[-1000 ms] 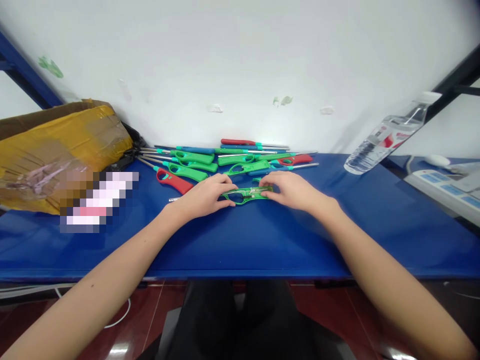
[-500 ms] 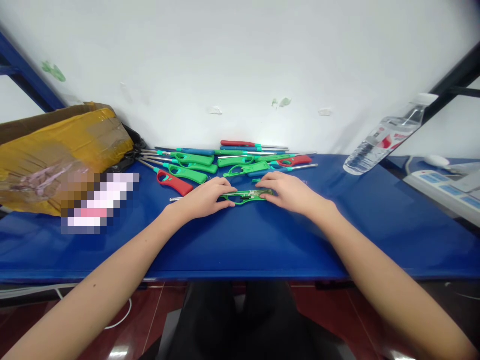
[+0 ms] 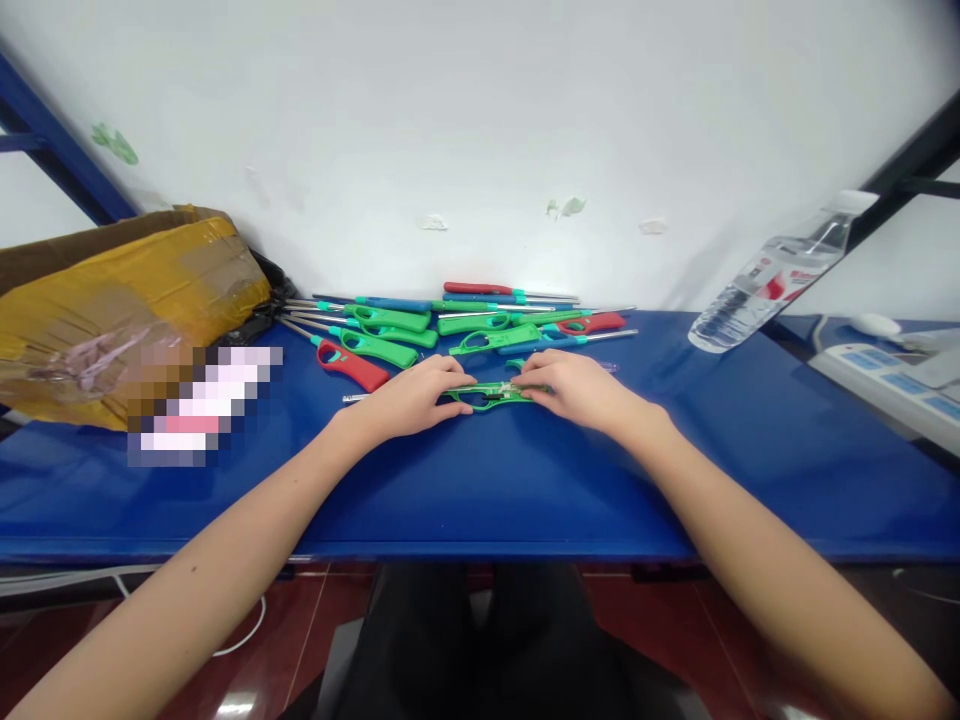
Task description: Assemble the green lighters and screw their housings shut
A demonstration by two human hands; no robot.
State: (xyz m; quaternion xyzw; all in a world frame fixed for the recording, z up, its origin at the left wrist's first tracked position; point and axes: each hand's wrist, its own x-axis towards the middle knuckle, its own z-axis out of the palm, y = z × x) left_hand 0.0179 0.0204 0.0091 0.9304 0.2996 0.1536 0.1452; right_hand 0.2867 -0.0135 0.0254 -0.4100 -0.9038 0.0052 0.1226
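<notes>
An opened green gas lighter [image 3: 491, 401] lies low over the blue table, its inner parts exposed along the handle. My left hand [image 3: 426, 393] is closed around its left part, thumb below and fingers above. A metal tube tip [image 3: 355, 398] shows past the left side of that hand. At the other end, my right hand [image 3: 581, 388] pinches the handle and its inner parts between thumb and fingers. What exactly lies under those fingertips is hidden. Just behind, a loose green handle shell [image 3: 493, 338] rests near the pile, and a small teal trigger piece [image 3: 514, 366] is partly covered by my right hand.
Several green, red and blue lighters, such as a red one [image 3: 352, 366], lie along the wall. A taped carton [image 3: 135, 310] stands at left. A water bottle [image 3: 776, 275] and a white power strip [image 3: 892, 385] are at right. The blue table [image 3: 487, 500] ends near my lap.
My right fingertips have shifted slightly down onto the lighter's inner parts. My left hand keeps its hold, and the view has moved very little.
</notes>
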